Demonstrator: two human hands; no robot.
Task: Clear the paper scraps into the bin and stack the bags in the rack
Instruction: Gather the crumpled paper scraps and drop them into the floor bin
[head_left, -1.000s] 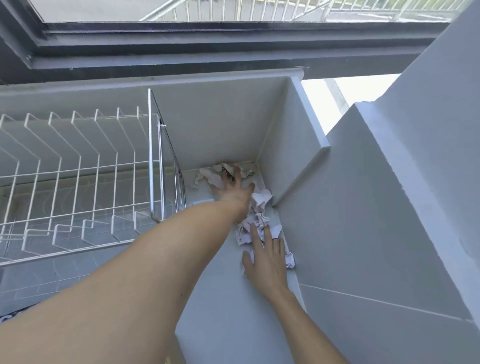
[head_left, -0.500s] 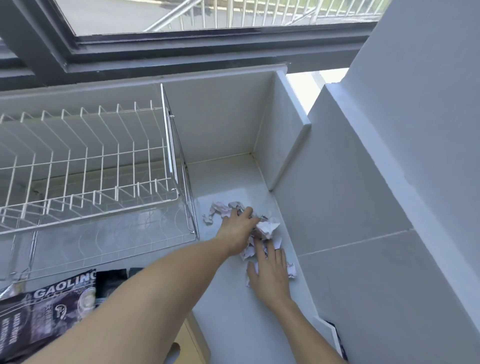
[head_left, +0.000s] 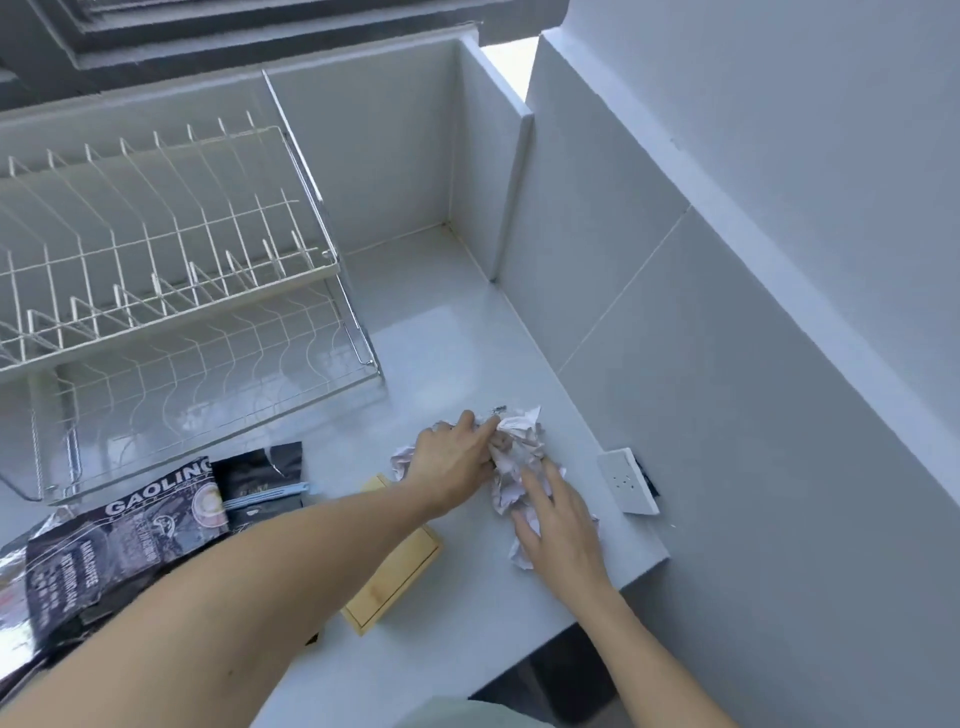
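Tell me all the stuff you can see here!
scraps: a pile, white, on the counter under both hands
bags: at least two, black, counter's left edge, in front of the rack
rack: one, white wire, two tiers, empty, back left
board: one, pale wood, partly under the left arm
socket: one, white, on the right wall
counter: one, white
hands: left and right, spread on the scraps
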